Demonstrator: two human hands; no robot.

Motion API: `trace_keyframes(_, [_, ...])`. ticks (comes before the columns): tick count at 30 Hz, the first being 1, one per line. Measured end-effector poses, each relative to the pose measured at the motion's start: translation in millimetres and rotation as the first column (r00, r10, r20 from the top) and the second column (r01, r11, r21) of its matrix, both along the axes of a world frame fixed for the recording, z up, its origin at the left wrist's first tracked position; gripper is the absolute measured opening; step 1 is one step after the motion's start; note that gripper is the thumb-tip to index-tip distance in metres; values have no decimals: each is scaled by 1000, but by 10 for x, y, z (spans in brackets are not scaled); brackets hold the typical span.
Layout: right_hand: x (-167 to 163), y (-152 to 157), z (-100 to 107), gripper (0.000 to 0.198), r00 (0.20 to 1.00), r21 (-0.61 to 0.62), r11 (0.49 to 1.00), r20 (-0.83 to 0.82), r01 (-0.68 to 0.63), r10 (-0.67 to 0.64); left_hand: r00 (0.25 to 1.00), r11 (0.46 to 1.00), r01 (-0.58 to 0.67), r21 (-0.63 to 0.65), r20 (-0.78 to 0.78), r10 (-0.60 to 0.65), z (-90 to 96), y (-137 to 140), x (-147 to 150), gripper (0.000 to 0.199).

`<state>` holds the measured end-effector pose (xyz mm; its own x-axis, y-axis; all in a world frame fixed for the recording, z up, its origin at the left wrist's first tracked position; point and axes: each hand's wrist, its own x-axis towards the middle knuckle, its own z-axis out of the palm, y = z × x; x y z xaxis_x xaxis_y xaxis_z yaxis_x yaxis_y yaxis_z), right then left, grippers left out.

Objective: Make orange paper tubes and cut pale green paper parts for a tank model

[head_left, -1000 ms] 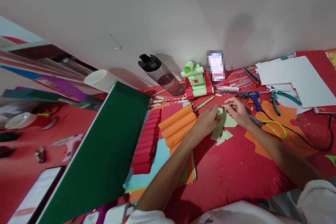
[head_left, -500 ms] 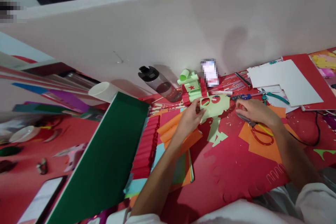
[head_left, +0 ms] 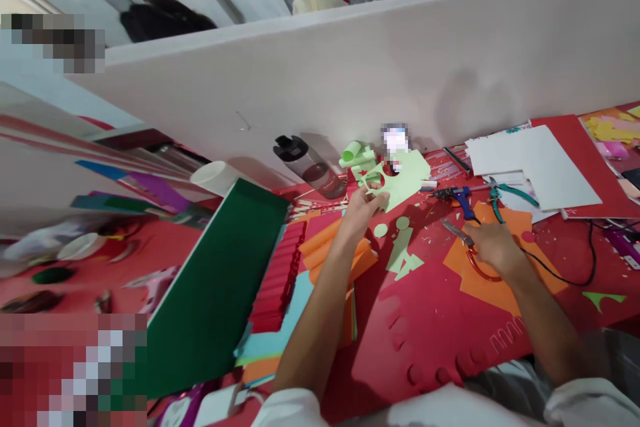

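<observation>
My left hand [head_left: 366, 212] pinches the lower left edge of a pale green paper sheet [head_left: 407, 177] with round holes cut in it, holding it tilted above the table. My right hand [head_left: 493, 243] is curled over the handles of the scissors [head_left: 469, 240], which have red loops and point to the left above orange paper [head_left: 500, 290]. Part of the handles is hidden under my fingers. Below the green sheet lie a small green paper disc [head_left: 381, 231] and a green paper offcut [head_left: 403, 253]. Behind the sheet stands a green and red paper model [head_left: 355, 153].
A blue glue gun [head_left: 457, 199] and teal-handled pliers [head_left: 517, 193] lie beyond my right hand. A dark-lidded bottle [head_left: 313, 167] leans near the white partition [head_left: 320, 80]. At left are a green board [head_left: 210, 300], red corrugated paper [head_left: 280, 280] and rolled orange paper [head_left: 320, 243]. White sheets [head_left: 560, 167] lie right.
The green sheet has been lifted and tilted up by my left hand, uncovering small discs beneath. My right hand has come down and back onto the scissors' handles. The view has shifted slightly.
</observation>
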<state>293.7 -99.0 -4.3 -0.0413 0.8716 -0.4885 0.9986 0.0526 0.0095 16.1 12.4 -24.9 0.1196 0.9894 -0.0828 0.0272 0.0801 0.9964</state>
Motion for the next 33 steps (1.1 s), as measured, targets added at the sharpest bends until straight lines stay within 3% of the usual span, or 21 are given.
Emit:
trace_keyframes(4, [75,-17,22,37,996,4,998,-66,-64,65,989,998,-56,10,140,54,177,27,208,52])
trace_keyframes(9, [285,56,49,37,925,69,996,-374,-49,71,930,989,-150,-1,341,141,297,102,443,54])
trace_keyframes(11, [318,115,8,39,809,79,997,-585,-9,53,911,989,-145,4,390,132,280,135,492,52])
trace_keyframes(14, [247,210,-118,45,470,18,999,-882,34,0,907,990,-138,3,403,125,223,169,514,53])
trace_keyframes(16, [130,268,-213,53,275,-27,997,-960,72,-46,902,989,-147,11,413,129,192,182,506,55])
trace_keyframes(18, [-16,317,-280,64,183,-35,994,-982,99,-53,893,987,-156,28,430,129,175,192,485,57])
trace_keyframes(21, [-234,379,-291,72,146,-35,994,-988,105,-50,898,986,-159,48,423,124,160,207,434,55])
trace_keyframes(24, [-413,459,-196,61,141,-63,995,-987,77,-73,885,975,-222,24,425,191,142,226,365,54])
trace_keyframes(27, [-553,589,-54,59,216,-29,998,-976,55,-40,851,948,-319,-11,436,292,126,251,291,53])
trace_keyframes(30, [-660,740,58,61,307,77,995,-950,60,55,877,953,-303,9,392,276,107,276,231,44])
trace_keyframes(33, [-734,843,116,58,329,132,990,-938,43,111,906,953,-300,42,325,271,75,292,196,42])
